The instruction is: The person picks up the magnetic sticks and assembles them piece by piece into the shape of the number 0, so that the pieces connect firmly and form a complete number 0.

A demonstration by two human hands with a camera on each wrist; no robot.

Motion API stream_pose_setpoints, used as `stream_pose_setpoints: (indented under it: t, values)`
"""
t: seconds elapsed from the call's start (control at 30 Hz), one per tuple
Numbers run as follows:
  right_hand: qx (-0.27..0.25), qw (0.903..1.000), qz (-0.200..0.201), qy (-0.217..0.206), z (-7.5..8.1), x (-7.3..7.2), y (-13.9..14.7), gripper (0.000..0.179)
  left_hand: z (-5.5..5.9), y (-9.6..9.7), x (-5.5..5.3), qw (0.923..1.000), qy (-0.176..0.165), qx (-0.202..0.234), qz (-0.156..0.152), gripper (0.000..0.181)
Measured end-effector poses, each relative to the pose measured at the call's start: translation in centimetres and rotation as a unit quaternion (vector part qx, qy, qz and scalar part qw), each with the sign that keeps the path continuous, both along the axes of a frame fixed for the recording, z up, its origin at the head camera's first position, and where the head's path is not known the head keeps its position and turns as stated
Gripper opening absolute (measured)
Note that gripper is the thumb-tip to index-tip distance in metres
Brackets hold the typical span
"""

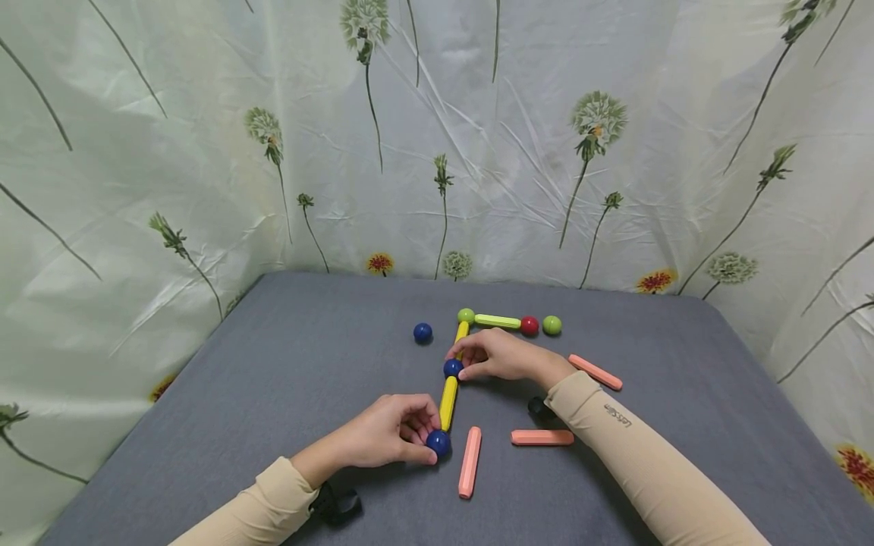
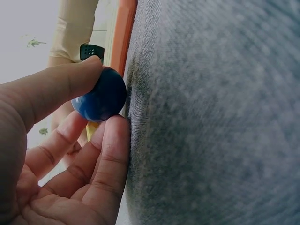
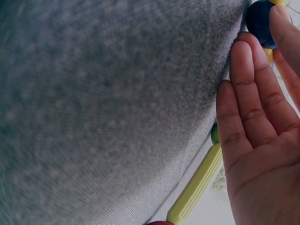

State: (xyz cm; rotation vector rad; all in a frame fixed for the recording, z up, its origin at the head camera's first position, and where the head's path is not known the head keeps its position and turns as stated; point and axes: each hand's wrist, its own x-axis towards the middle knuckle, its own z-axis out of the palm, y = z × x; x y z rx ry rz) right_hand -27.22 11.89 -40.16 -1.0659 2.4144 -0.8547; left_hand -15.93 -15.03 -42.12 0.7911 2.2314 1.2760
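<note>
My left hand (image 1: 389,432) pinches a blue ball (image 1: 438,444) between thumb and fingers, low on the grey cloth. This ball sits at the near end of a yellow stick (image 1: 448,403). At the stick's other end is a second blue ball (image 1: 453,368), which my right hand (image 1: 508,355) holds between thumb and fingertips. Beyond it another yellow stick (image 1: 462,331), partly behind the right fingers, runs to a green ball (image 1: 466,316). From there a light green stick (image 1: 497,321) leads right to a red ball (image 1: 529,326). The left wrist view shows the pinched blue ball (image 2: 101,96) close up.
A loose blue ball (image 1: 422,333) lies left of the chain, and a green ball (image 1: 551,325) lies just right of the red one. Separate salmon-pink sticks lie about: one upright-pointing stick (image 1: 470,462), a crosswise stick (image 1: 542,437), and a slanted stick (image 1: 595,372) beyond the right wrist.
</note>
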Motion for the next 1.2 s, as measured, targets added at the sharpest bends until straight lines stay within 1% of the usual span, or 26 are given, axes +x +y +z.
stream_pose_setpoints:
  t: [0.13, 0.37, 0.47, 0.53, 0.63, 0.7, 0.73, 0.77, 0.8, 0.9, 1.0, 1.03, 1.07, 1.2]
  values:
    - [-0.001, 1.0, 0.002, 0.004, 0.1, 0.1, 0.0, 0.03, -0.2, 0.0, -0.1, 1.0, 0.004, 0.007, -0.002, 0.03]
    - [0.004, 1.0, 0.002, 0.002, 0.0, 0.1, 0.1, 0.031, -0.2, 0.0, -0.1, 1.0, -0.002, -0.002, -0.002, 0.03]
    - [0.006, 1.0, -0.001, 0.001, -0.1, 0.1, 0.1, 0.032, -0.2, 0.0, -0.3, 0.9999, -0.002, 0.004, -0.014, 0.03]
    - [0.008, 1.0, -0.001, 0.003, -0.2, 0.1, 0.1, 0.032, -0.4, -0.1, -0.5, 0.9995, 0.009, 0.005, -0.029, 0.032]
    - [0.011, 0.9999, -0.001, 0.008, -0.2, 0.1, 0.1, 0.033, -0.5, -0.2, -0.7, 0.9988, 0.016, 0.017, -0.044, 0.033]
    - [0.014, 0.9998, 0.001, 0.014, -0.1, 0.2, 0.1, 0.034, -0.8, -0.3, -0.9, 0.9976, 0.032, 0.022, -0.057, 0.035]
    - [0.014, 0.9998, 0.002, 0.016, 0.0, 0.2, 0.2, 0.034, -0.7, -0.3, -0.8, 0.9974, 0.031, 0.028, -0.059, 0.035]
    - [0.014, 0.9997, 0.005, 0.02, 0.1, 0.3, 0.2, 0.036, -0.7, -0.3, -0.8, 0.9972, 0.03, 0.032, -0.06, 0.034]
    - [0.015, 0.9996, 0.006, 0.022, 0.2, 0.4, 0.3, 0.038, -1.1, -0.3, -1.0, 0.9964, 0.042, 0.032, -0.066, 0.034]
    - [0.012, 0.9995, 0.01, 0.028, 0.5, 0.9, 0.6, 0.047, -1.1, -0.3, -0.9, 0.9967, 0.043, 0.024, -0.065, 0.032]
    - [0.013, 0.9994, 0.008, 0.031, 0.8, 1.5, 1.2, 0.053, -1.0, -0.3, -0.8, 0.9978, 0.033, 0.014, -0.056, 0.03]
    - [0.015, 0.9994, 0.008, 0.031, 0.9, 1.7, 1.4, 0.052, -0.5, -0.2, -0.7, 0.9983, 0.023, 0.012, -0.051, 0.029]
    - [0.018, 0.9994, 0.005, 0.029, 1.0, 1.9, 1.6, 0.05, -0.6, -0.3, -0.7, 0.9981, 0.027, 0.01, -0.054, 0.029]
    - [0.031, 0.9994, -0.002, 0.018, 1.2, 2.9, 2.3, 0.042, -0.5, -0.4, -0.8, 0.9981, 0.026, 0.012, -0.054, 0.03]
